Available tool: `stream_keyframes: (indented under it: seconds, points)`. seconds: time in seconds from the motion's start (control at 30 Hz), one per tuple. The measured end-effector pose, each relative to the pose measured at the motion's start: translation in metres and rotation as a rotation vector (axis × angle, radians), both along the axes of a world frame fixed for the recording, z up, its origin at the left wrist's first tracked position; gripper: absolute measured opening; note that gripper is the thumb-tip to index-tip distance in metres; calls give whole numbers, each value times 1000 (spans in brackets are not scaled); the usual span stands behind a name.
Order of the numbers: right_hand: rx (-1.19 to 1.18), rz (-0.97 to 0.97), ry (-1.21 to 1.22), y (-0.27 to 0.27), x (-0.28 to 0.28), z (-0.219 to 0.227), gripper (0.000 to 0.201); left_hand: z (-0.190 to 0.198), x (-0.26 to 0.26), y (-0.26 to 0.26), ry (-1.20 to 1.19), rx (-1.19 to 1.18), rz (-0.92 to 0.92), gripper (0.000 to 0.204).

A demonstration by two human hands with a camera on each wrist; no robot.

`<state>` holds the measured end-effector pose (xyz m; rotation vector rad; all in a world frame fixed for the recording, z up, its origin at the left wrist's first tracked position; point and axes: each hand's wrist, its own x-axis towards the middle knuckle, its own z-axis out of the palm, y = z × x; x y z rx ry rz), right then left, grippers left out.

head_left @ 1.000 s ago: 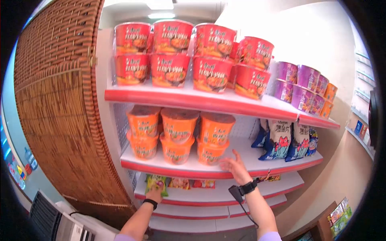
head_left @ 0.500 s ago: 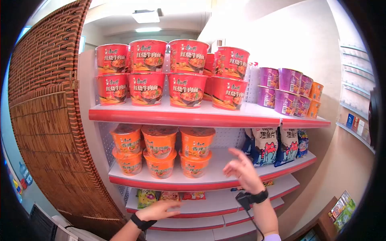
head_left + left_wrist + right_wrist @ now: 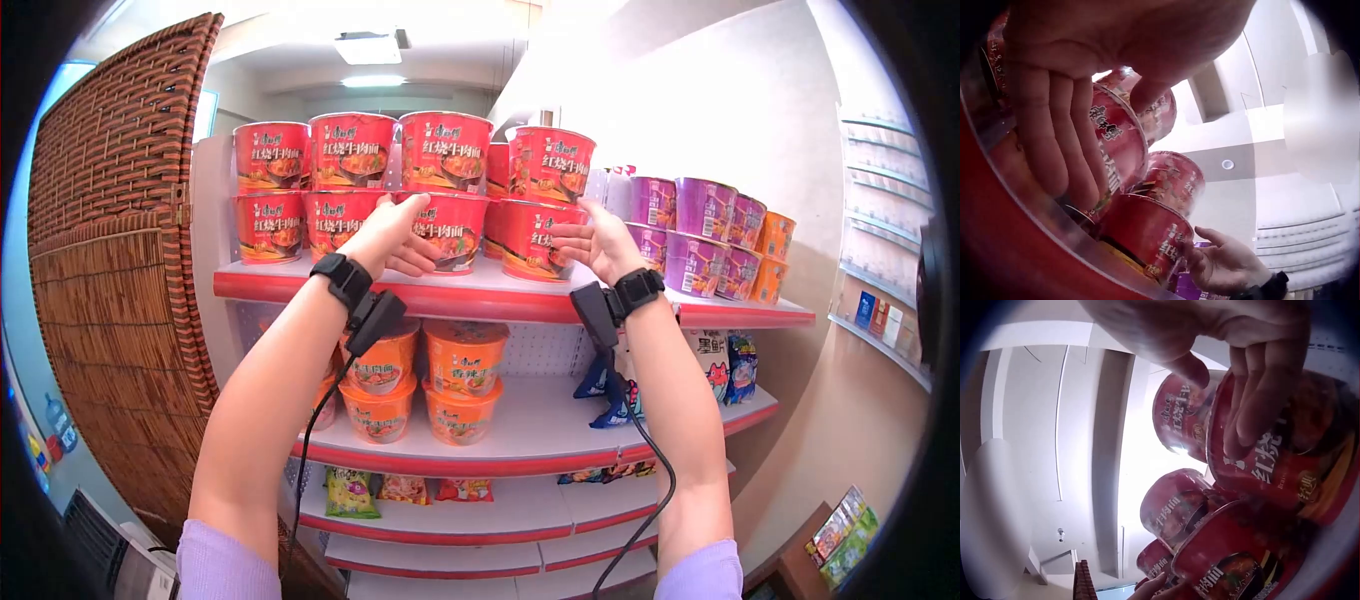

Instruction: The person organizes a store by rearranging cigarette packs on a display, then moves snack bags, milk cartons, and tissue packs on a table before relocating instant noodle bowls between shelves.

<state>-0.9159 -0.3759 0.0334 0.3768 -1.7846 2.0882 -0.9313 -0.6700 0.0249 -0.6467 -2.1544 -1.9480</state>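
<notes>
Red instant noodle cups stand two high on the top shelf [image 3: 400, 288]. My left hand [image 3: 392, 240] is in front of the third stack's lower cup [image 3: 455, 222], its fingers extended toward the right. At the right end of the red row, my right hand [image 3: 606, 246] is beside the lower cup [image 3: 530, 245], fingers pointing left. In the left wrist view, the left fingers [image 3: 1054, 137] overlap a red cup [image 3: 1119, 140], uncurled. The right wrist view has the right fingers [image 3: 1266, 381] lightly bent across the face of a cup [image 3: 1285, 456].
Purple noodle cups [image 3: 700, 265] stand stacked to the right of the red ones. Orange noodle tubs [image 3: 465, 365] occupy the shelf below, with snack bags [image 3: 715, 350] farther right. Small packets [image 3: 350, 492] lie lower down. A wicker screen [image 3: 110, 300] borders the left side.
Both hands have risen from the lower shelves to the red cups on the top shelf. The left hand has left the green packet it was touching. The cups have kept their places.
</notes>
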Motion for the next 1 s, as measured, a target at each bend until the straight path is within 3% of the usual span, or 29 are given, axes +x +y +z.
stream_keyframes:
  seconds: [0.07, 0.13, 0.33, 0.63, 0.77, 0.83, 0.9, 0.97, 1.0]
  points:
    - [-54, -73, -47, -2, -5, 2, 45, 9, -9, -2, -83, -116, -107, 83]
    - [-60, -84, -21, 2, -11, 0, 44, 11, -12, 3, -97, -102, -69, 80]
    - [-109, -57, -39, 4, -17, 4, 37, 18, -23, 7, -195, 76, -128, 78]
    - [-290, 36, 18, 1, -22, 6, 31, 28, -25, 17, -276, 256, -182, 54]
    - [-302, 77, 33, 3, -22, 7, 38, 31, -7, 26, -210, 281, -232, 64]
    - [-320, 78, 41, 11, -8, 10, 36, 39, -11, 23, -331, 240, -269, 69]
    - [-335, 45, 68, 11, 22, 13, 32, 44, -20, 24, -316, 248, -320, 67]
    - [-328, 61, 77, 20, 33, 20, 35, 47, -3, 30, -241, 208, -256, 59]
    - [-327, 76, 67, 27, 39, 23, 38, 46, 4, 31, -194, 179, -320, 79]
